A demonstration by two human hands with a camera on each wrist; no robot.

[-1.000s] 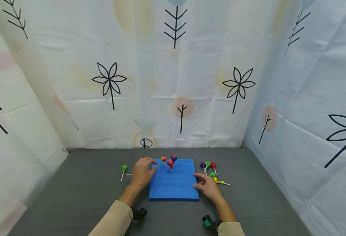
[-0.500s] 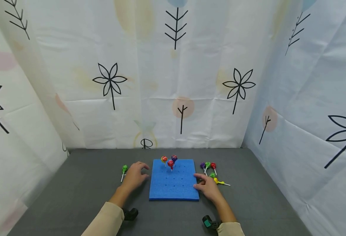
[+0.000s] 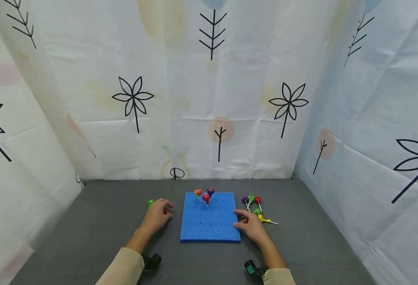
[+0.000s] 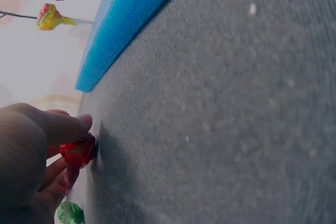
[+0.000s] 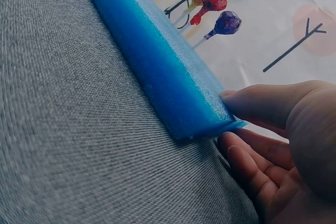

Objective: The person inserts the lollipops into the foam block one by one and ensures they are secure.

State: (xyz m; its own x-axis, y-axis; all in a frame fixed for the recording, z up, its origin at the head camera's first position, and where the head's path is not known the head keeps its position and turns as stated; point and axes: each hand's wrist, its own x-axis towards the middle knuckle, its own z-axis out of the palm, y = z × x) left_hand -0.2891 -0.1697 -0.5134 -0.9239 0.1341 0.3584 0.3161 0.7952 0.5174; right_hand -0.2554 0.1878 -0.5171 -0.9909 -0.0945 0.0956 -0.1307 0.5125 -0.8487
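Observation:
A red lollipop (image 4: 77, 151) lies on the table between the thumb and curved fingers of my left hand (image 3: 156, 215); whether they press on it is hard to tell. Beside that hand a green lollipop (image 3: 150, 203) is partly covered by it. My right hand (image 3: 252, 226) touches the right edge of a blue foam board (image 3: 210, 233), its thumb and fingertips spread along that side. Upright in the board's holes stand a red-and-yellow lollipop (image 3: 198, 192), a red one (image 3: 206, 197) and a purple one (image 3: 210, 191).
Right of the board lie several loose lollipops, among them a purple one (image 3: 245, 199), a red one (image 3: 258, 200) and a yellow one (image 3: 261, 218). The grey table (image 3: 116, 225) meets a patterned white curtain (image 3: 244, 150) at the back and sides.
My left hand has moved left, away from the board's left edge, and come down at the red lollipop. The right hand and the board have stayed in place.

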